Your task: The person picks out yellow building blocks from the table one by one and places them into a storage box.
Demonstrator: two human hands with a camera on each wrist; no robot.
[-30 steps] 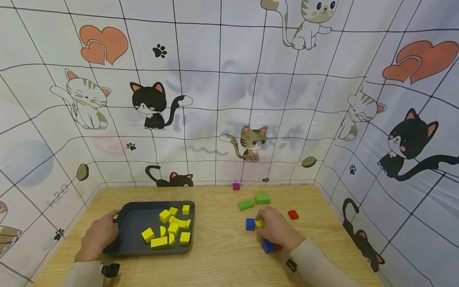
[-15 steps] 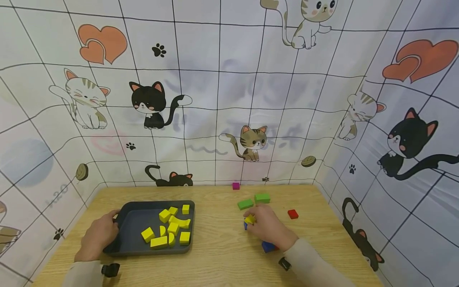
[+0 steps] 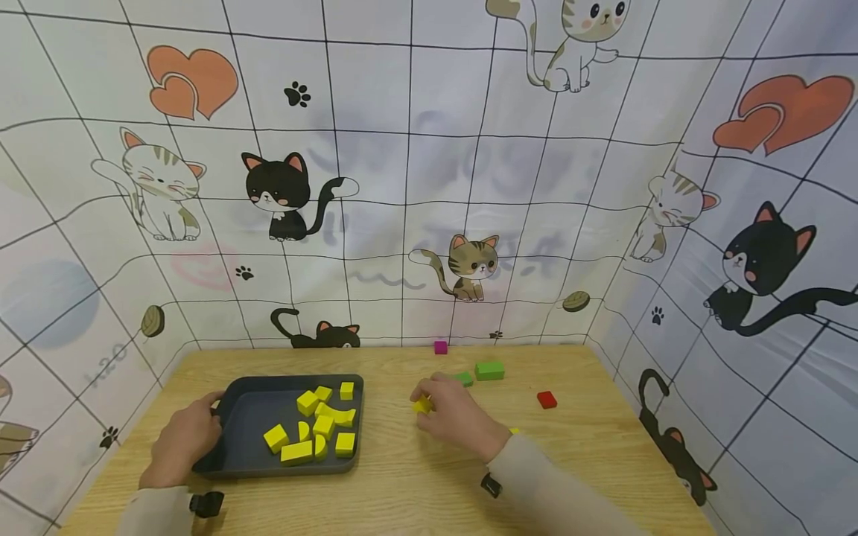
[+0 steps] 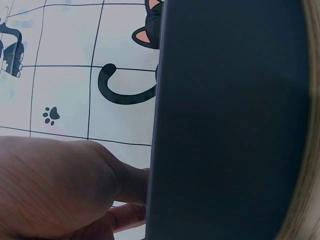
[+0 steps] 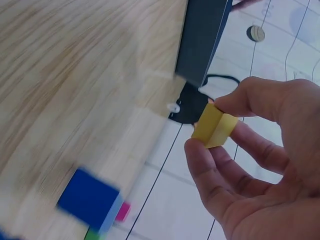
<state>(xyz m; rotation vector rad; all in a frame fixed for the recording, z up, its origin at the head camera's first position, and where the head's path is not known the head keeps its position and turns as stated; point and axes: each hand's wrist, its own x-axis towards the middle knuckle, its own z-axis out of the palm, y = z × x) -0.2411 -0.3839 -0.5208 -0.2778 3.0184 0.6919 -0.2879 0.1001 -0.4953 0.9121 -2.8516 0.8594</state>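
My left hand (image 3: 184,439) grips the left rim of a dark grey tray (image 3: 248,413). The tray's outer wall (image 4: 225,120) fills much of the left wrist view, and some fingertips are hidden behind its edge. Several yellow blocks (image 3: 297,452) lie loose in the tray's right half. My right hand (image 3: 459,413) is over the table, right of the tray. Its thumb and fingertips pinch a small yellow block (image 5: 215,127) with angled faces, raised off the table in the right wrist view. A blue block (image 5: 90,200) stands on the table, hidden by the hand in the head view.
Behind the right hand lie two green blocks (image 3: 490,371). A magenta block (image 3: 440,348) sits at the table's back edge, and a red block (image 3: 547,400) lies to the right. A bit of yellow (image 3: 514,430) shows beside the right sleeve. A cat-printed curtain (image 3: 375,186) encloses the table (image 3: 395,476).
My right hand has moved left toward the tray, carrying the pinched yellow block away from the blue blocks. The left hand and tray have stayed put.
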